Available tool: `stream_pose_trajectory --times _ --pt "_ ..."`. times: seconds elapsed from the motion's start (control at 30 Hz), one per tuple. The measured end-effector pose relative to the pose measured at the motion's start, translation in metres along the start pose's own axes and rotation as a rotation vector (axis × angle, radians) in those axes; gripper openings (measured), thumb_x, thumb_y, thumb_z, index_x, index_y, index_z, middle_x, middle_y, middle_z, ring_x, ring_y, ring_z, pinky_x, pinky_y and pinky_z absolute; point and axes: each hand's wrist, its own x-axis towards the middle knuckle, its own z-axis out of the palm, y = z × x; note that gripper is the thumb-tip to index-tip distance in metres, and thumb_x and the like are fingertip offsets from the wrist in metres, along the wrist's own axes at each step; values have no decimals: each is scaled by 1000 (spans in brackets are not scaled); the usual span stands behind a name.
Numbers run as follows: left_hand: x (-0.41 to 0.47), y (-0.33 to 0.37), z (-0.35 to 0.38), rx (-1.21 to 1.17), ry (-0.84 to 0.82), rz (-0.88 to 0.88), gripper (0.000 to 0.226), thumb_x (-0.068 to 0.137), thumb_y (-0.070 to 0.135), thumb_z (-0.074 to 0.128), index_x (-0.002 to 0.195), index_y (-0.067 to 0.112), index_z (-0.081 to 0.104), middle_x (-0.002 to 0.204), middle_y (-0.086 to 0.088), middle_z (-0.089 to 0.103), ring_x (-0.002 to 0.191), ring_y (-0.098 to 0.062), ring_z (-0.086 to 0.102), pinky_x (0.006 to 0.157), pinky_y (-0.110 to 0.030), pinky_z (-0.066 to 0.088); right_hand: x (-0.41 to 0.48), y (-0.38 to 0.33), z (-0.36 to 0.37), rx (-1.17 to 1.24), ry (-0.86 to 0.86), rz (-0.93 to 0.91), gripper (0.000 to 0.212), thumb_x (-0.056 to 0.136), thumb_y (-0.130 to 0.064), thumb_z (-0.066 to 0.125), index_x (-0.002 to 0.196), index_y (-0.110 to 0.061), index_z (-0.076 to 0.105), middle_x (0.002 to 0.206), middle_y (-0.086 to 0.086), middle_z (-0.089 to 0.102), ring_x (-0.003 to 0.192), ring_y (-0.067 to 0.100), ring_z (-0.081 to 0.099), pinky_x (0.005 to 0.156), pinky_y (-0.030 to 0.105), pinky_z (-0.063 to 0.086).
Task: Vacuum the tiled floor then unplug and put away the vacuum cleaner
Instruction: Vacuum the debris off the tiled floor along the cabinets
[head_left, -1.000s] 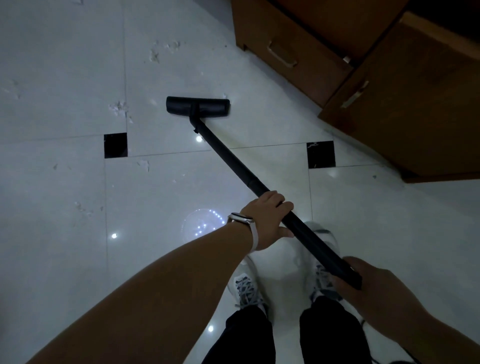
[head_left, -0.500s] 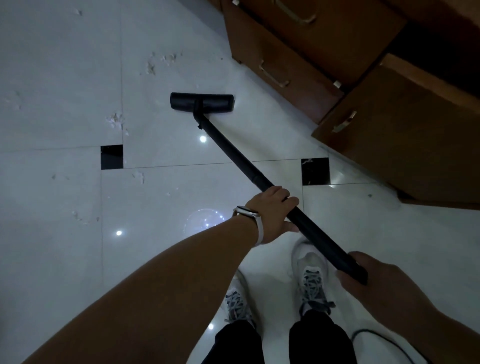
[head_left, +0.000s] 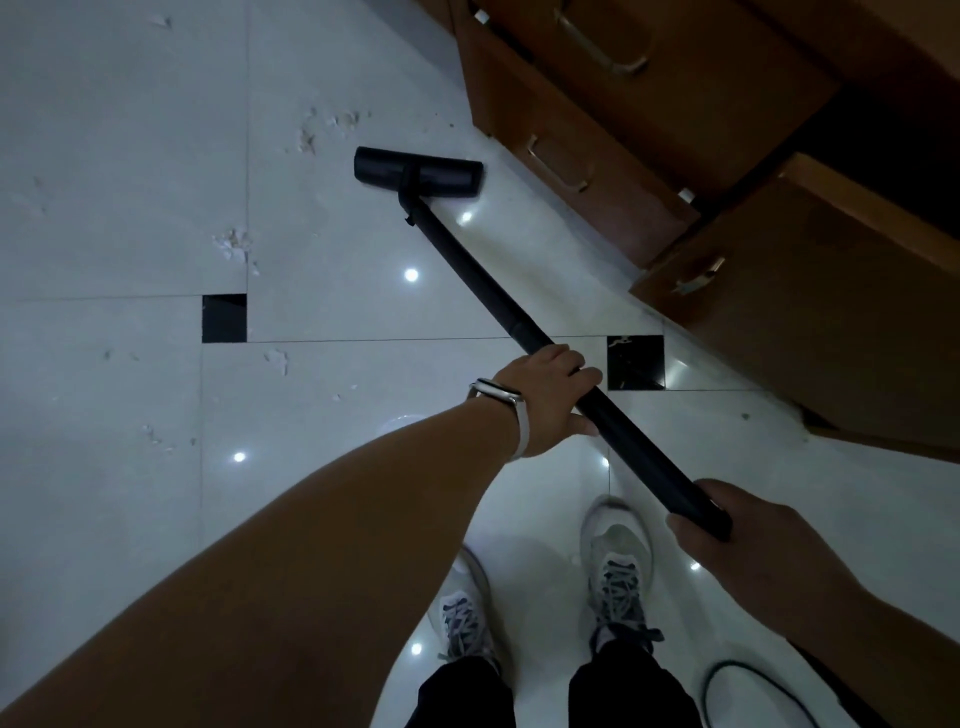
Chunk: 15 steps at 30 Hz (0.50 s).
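A black vacuum wand (head_left: 483, 291) runs diagonally across the pale tiled floor (head_left: 130, 156). Its flat floor head (head_left: 418, 171) lies on the tiles close to a wooden cabinet. My left hand (head_left: 545, 395), a watch on its wrist, grips the wand about midway. My right hand (head_left: 727, 525) grips the wand's near end at the lower right. White debris scraps (head_left: 236, 247) lie left of the head, and more debris scraps (head_left: 324, 127) lie just beyond it. A dark cable (head_left: 748, 675) loops on the floor at the bottom right.
Brown wooden cabinets with metal drawer handles (head_left: 675, 182) fill the upper right, their base close to the floor head. Small black inset tiles (head_left: 223, 318) mark the tile corners. My two sneakers (head_left: 618, 566) stand at the bottom centre.
The floor head has slid forward and right, nearer the cabinet base. My feet have stepped forward, and both hands keep their grip on the wand. A cable loop has come into view.
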Motion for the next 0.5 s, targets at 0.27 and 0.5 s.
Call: stream_pose_trajectory --times 0.27,0.5 --pt "-40 -14 18 -24 47 -69 59 90 57 52 135 20 47 134 -5 50 128 -26 40 105 -39 38 2 -9 8 -6 -122 -55 29 80 -59 59 74 -32 53 64 15 58 46 9 47 49 32 46" --pt "-76 -28 32 -67 77 -149 58 90 58 52 134 20 48 132 -5 51 125 -25 42 103 -39 41 9 -24 24 -99 -204 -99 19 90 -42 63 83 -25 59 68 14 63 50 21 55 49 26 45"
